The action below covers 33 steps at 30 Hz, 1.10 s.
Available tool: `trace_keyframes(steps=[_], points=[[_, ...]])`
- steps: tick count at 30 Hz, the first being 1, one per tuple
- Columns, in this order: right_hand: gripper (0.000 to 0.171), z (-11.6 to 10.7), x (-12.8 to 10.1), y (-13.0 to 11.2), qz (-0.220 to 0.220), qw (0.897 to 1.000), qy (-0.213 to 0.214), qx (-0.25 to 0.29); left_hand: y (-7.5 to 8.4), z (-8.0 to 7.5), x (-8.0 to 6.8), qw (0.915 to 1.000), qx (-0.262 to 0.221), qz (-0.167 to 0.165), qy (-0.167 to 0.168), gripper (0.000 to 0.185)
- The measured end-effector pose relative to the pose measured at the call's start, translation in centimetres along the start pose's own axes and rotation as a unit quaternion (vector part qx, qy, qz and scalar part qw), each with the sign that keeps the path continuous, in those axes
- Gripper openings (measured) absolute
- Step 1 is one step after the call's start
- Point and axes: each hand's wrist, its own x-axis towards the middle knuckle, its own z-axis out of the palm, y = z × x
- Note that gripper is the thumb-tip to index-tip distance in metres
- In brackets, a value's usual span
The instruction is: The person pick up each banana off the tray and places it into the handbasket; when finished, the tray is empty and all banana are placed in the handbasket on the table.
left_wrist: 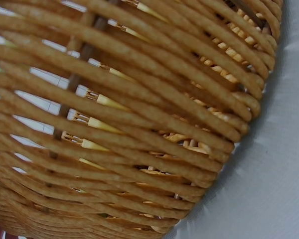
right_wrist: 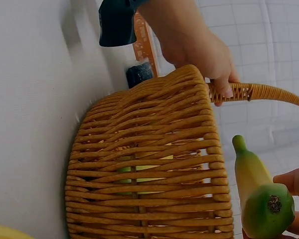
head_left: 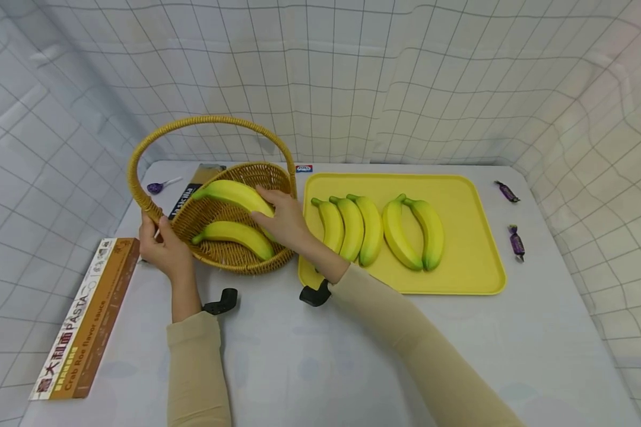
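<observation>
Here, item by item from my left to my right across the table (head_left: 310, 362), as I read it from the remote station.

Pasta box (head_left: 88, 320): long, brown and white, lying flat at the left edge, near my left forearm.

Purple candy (head_left: 156, 187): at the far left, behind the basket handle.

Left hand (head_left: 162, 248): I have its fingers curled round the near foot of the handle (head_left: 208, 121), gripping it where it meets the rim; the right wrist view shows the fingertips hooked over the woven edge.

Wicker basket (head_left: 229, 256): round, woven, standing on the table just left of the tray, touching or nearly touching its left edge. The left wrist view shows only its woven wall (left_wrist: 139, 124) up close.

Dark carton (head_left: 189, 188): flat, partly hidden behind the basket.

Lower banana (head_left: 234, 235): lying on the basket floor, stem to the left.

Upper banana (head_left: 236, 194): inside the basket, above the lower one, stem pointing left; its green blossom end (right_wrist: 269, 209) faces the right wrist camera.

Right hand (head_left: 283, 220): I hold the upper banana at its right end, fingers wrapped round it.

Yellow tray (head_left: 470, 261): rectangular, flat on the table.

Five bananas: a group of three (head_left: 352, 228) on the tray's left part, a pair (head_left: 413, 231) just right of them, stems away from me.

Two purple candies (head_left: 515, 242): on the table right of the tray, one farther back.
</observation>
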Motion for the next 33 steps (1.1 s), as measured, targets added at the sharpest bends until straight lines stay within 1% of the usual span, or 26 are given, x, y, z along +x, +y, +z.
trace_keyframes(steps=[1,4,10,17,20,25,29,33], points=[[0.058,0.2,0.2,0.1,0.004,1.000,-0.002,-0.007,0.0,0.0,0.0,1.0000,-0.001,0.002,-0.001,0.034],[0.057,0.8,0.7,0.6,0.020,0.999,-0.007,-0.024,0.0,0.1,0.0,1.0000,0.001,-0.006,0.000,0.034],[0.055,1.9,1.6,1.5,0.062,0.998,-0.026,-0.021,-0.3,0.2,0.1,0.9997,0.014,-0.019,0.001,0.034],[0.054,2.5,2.6,2.2,0.091,0.994,-0.039,-0.038,-1.5,0.3,0.5,0.9996,0.019,-0.021,0.003,0.034],[0.054,2.6,2.9,2.3,0.107,0.992,-0.053,-0.038,-1.8,0.3,0.6,0.9995,0.023,-0.020,0.004,0.034],[0.056,2.8,3.4,2.3,0.148,0.986,-0.074,-0.028,-1.2,0.1,0.5,0.9996,0.021,-0.021,0.001,0.035],[0.057,2.9,3.6,2.2,0.173,0.982,-0.069,-0.024,-0.6,0.0,0.3,0.9996,0.018,-0.020,0.000,0.035],[0.057,3.1,3.7,2.3,0.185,0.981,-0.055,-0.006,-0.4,0.0,0.2,0.9997,0.011,-0.021,-0.003,0.035]])
